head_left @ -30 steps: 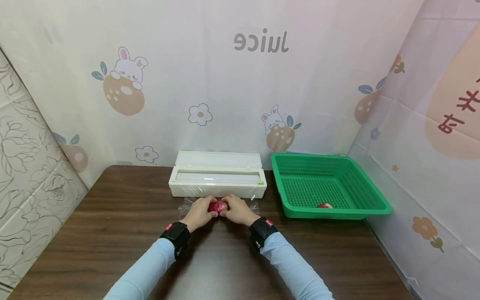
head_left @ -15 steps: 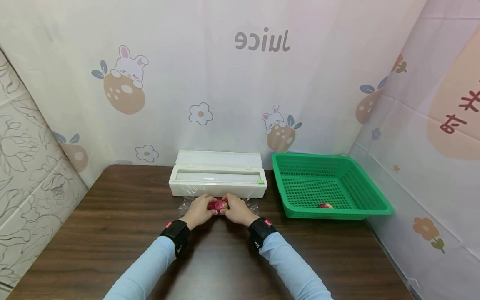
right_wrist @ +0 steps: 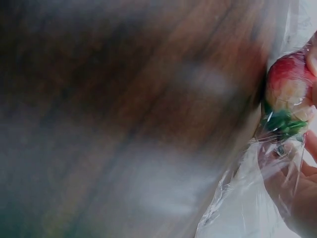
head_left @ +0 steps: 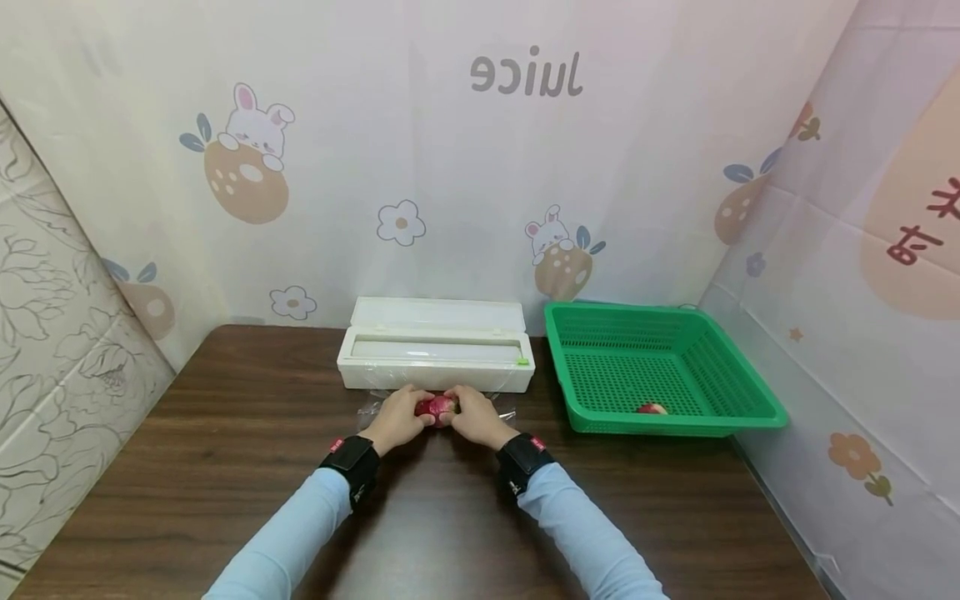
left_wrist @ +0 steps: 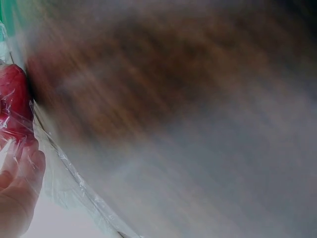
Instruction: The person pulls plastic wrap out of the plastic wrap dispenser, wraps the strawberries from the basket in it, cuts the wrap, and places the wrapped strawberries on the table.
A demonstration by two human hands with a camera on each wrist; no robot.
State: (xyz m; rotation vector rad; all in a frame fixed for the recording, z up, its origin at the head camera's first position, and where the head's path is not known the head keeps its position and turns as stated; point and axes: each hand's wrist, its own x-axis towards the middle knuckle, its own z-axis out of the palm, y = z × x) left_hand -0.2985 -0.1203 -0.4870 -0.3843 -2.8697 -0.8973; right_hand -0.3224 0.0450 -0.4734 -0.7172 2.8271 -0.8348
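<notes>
A red strawberry (head_left: 435,409) lies in clear cling film (head_left: 370,410) in front of the white cling film dispenser (head_left: 437,367). From one side my left hand (head_left: 395,420) grips the strawberry, with thumb and fingers curved around its end. My right hand (head_left: 477,418) holds the other end. Film covers the red skin in the left wrist view, where some fingers (left_wrist: 25,171) show through the film. Green leaves and a pale patch mark the strawberry (right_wrist: 290,96) in the right wrist view, with film wrinkled over it. Part of the fruit is hidden behind my fingers.
A green plastic basket (head_left: 663,425) stands at the right on the brown wooden table (head_left: 247,433), with a red and pale fruit (head_left: 652,408) near its front wall. The dispenser's lid (head_left: 438,314) is raised at the back. Printed curtains (head_left: 450,150) enclose the table.
Both hands stay around the strawberry, which has turned a little between the fingers. The film at the right now lies somewhat more gathered. The head view has tilted slightly.
</notes>
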